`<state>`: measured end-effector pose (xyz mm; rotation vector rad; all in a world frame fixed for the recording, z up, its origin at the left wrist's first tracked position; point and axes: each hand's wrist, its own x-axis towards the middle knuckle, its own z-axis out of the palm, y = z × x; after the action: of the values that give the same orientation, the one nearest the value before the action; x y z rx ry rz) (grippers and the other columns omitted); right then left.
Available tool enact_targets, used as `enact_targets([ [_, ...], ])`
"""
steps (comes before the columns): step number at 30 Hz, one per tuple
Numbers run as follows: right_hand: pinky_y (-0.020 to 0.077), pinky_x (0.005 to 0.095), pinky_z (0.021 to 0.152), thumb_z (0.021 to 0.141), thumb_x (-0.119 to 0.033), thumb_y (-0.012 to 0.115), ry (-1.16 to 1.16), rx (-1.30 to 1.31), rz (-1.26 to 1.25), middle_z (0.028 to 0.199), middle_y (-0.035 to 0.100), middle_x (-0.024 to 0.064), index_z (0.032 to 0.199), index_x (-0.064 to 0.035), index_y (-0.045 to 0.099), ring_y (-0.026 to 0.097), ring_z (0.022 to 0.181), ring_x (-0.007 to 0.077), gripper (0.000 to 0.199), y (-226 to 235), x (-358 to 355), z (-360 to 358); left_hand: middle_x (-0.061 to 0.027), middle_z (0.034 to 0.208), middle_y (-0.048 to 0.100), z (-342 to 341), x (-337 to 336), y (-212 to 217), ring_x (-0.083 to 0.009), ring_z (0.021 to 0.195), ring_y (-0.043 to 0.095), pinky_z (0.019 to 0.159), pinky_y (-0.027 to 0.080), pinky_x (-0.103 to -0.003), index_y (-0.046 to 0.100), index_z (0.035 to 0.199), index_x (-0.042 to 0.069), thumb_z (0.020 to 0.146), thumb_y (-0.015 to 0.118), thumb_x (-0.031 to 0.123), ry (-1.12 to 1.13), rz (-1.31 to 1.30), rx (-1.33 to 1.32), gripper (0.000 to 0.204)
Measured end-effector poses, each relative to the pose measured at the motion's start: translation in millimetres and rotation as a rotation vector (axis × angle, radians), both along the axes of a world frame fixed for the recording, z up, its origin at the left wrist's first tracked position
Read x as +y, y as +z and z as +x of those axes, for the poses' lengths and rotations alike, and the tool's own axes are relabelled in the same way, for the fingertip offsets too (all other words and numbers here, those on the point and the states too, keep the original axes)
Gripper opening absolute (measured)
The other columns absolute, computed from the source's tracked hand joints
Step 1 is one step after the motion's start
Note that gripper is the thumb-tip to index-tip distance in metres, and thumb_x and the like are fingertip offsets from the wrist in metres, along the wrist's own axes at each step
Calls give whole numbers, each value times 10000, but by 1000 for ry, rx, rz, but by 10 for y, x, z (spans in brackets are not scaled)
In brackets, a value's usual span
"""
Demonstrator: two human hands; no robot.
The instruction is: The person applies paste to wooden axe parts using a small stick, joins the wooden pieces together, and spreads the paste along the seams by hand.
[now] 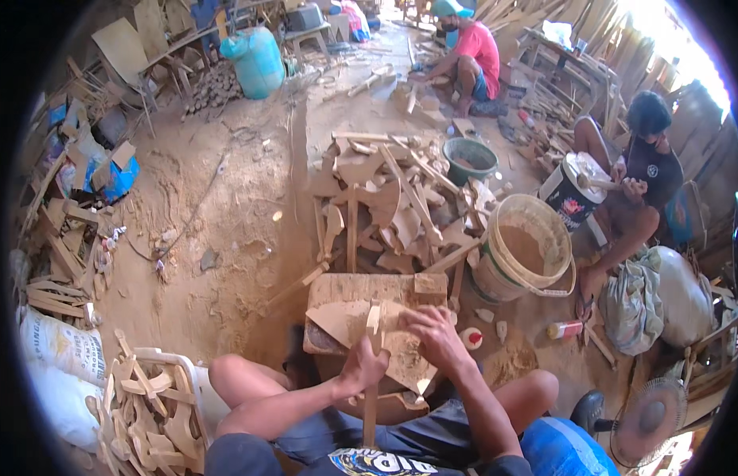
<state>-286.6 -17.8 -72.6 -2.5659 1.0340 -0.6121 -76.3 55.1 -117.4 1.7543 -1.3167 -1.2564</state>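
Observation:
My left hand (364,370) is closed round a long wooden stick (370,416) with a wider, shaped upper end, held roughly upright before my lap. Just right of that end, my right hand (434,339) has its fingers bent and a little apart, with nothing visible in them; its fingertips are close to the stick, and whether they touch it I cannot tell. Under both hands a flat, pointed wooden board (337,321) dusted with sawdust lies on a wooden block (317,293). A small white bottle with a red cap (471,339) stands right of my right hand.
A heap of cut wooden pieces (385,198) lies ahead, beside a pale bucket (504,270) and a green basin (469,161). A crate of wooden parts (159,397) is at my left, a fan (648,420) at my right. Two people (480,55) sit working farther off.

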Motion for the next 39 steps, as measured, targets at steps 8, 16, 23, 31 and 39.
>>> enact_targets([
  [8,593,403,952,922,85,736,-206,-518,-69,1277,764,166,1181,-43,779,749,1092,334,291,318,96,-178,-219,851,746,95,-66,322,-389,696,759,699,624,-489,616,1241,-75,933,680,248,-49,-5,-25,451],
  [16,580,286,833,1029,-9,690,-472,-825,180,1241,732,103,1485,-11,603,711,1040,147,464,423,154,-203,-95,842,733,708,-576,1039,-230,647,704,582,573,-385,734,1003,19,1018,728,318,13,-684,77,299],
  [23,458,208,710,993,-16,711,-520,-1140,388,960,585,-32,1425,23,579,540,790,41,453,508,100,-310,-82,954,728,1122,-588,1409,-299,820,769,743,651,-421,802,1154,197,934,784,171,-318,-908,-586,222],
  [31,471,265,723,1001,-99,745,-423,-800,410,879,633,-30,1064,-17,709,551,799,69,110,404,153,-199,-12,993,690,1061,-590,961,-276,963,737,918,604,-386,786,1044,244,865,725,143,-691,-914,-899,214],
  [39,424,249,610,1093,-387,678,-396,-826,812,921,715,-12,1206,-40,790,512,684,40,382,292,137,37,18,1120,613,499,-422,729,-163,1135,674,1097,494,-356,639,1126,272,912,647,178,-1033,-1175,-826,234],
])
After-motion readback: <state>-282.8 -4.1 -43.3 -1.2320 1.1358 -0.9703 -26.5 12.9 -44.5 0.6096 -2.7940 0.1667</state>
